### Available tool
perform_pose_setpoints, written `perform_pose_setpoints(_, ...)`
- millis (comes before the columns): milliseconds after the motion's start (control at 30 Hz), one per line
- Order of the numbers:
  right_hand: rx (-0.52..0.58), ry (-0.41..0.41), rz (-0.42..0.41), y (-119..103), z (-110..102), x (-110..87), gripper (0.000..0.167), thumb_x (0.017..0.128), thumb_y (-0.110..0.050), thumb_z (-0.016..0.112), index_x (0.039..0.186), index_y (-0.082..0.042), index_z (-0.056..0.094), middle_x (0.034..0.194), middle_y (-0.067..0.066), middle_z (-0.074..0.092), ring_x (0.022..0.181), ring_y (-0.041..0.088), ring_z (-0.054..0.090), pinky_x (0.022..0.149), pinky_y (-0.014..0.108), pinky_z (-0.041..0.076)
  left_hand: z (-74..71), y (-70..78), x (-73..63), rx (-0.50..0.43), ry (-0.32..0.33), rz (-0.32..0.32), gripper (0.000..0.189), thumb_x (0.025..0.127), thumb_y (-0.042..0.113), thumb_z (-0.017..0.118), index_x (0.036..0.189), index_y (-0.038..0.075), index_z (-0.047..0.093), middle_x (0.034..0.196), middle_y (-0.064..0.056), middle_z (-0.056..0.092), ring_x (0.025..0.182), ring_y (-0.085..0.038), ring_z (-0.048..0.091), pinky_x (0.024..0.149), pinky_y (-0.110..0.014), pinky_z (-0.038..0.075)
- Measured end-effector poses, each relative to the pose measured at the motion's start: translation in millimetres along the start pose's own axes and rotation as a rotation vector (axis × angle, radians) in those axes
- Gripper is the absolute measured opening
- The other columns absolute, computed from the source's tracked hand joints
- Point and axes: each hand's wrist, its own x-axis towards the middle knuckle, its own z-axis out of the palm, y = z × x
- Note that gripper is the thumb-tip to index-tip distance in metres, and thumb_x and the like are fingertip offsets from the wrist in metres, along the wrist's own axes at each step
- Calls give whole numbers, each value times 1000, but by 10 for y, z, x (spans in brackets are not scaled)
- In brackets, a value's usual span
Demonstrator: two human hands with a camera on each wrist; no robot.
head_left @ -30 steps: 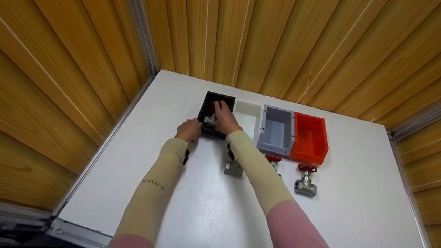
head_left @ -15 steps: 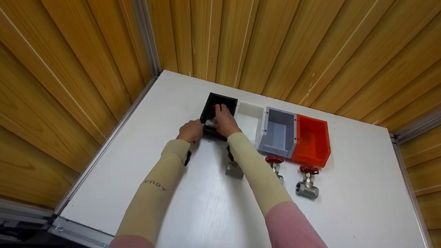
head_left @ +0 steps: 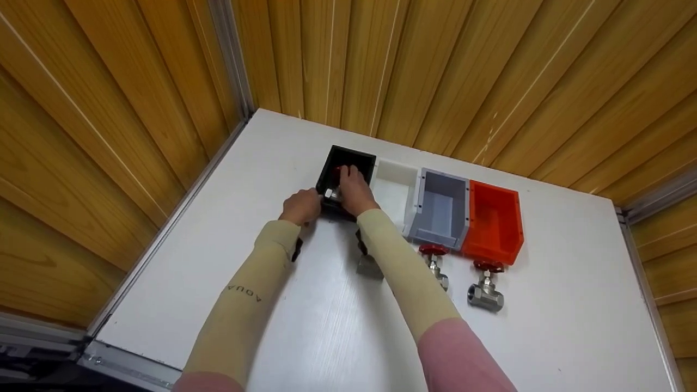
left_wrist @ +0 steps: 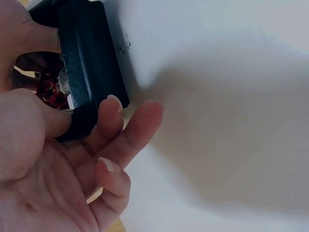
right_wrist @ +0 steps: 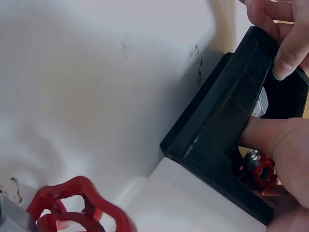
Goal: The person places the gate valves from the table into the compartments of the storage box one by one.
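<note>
In the head view a black bin [head_left: 354,151] stands at the left end of a row of bins. My right hand [head_left: 356,191] reaches down into it and holds a metal gate valve [head_left: 329,193] with a red handwheel [right_wrist: 264,173]; the palm hides part of the valve. At the bin's front left corner, my left hand [head_left: 301,207] pinches the wall, thumb over the rim. The left wrist view shows that hand's other fingers [left_wrist: 145,121] loosely bent outside the bin [left_wrist: 89,53].
White [head_left: 395,188], grey [head_left: 438,204] and orange [head_left: 493,218] bins continue the row rightward. In front of them lie valves: one [head_left: 370,268] partly under my right sleeve, one [head_left: 434,250] beside that arm, another [head_left: 485,296] farther right. Wood-patterned walls stand behind the white table [head_left: 572,305].
The head view has shifted slightly. Inside the black bin the valve's metal body has turned or shifted a little in my right hand. The left hand keeps its place at the rim.
</note>
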Motion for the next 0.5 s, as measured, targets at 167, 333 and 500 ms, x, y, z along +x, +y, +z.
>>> perform_pose_setpoints(167,-25,14,-3,-7,21,-15,64,91,-7,60,145,8,28,140,31,40,125,40,50,103,42,45,5,4,-18,-14,0,-9,37,104,27,38,117,0,60,106,-21,69,80,-32,69,63,-40,54)
perform_pose_setpoints(333,-49,6,-16,-11,31,-33,65,91,-6,60,146,8,28,139,31,41,123,40,52,102,42,46,13,-2,-37,-32,6,-10,35,104,26,39,116,1,60,105,-20,69,82,-32,68,63,-39,53)
perform_pose_setpoints(500,-60,2,-30,-13,20,-50,64,92,-9,59,146,9,28,140,33,41,122,41,53,101,42,47,15,-5,-59,1,4,8,31,102,22,41,113,0,61,104,-21,69,83,-33,69,61,-39,54)
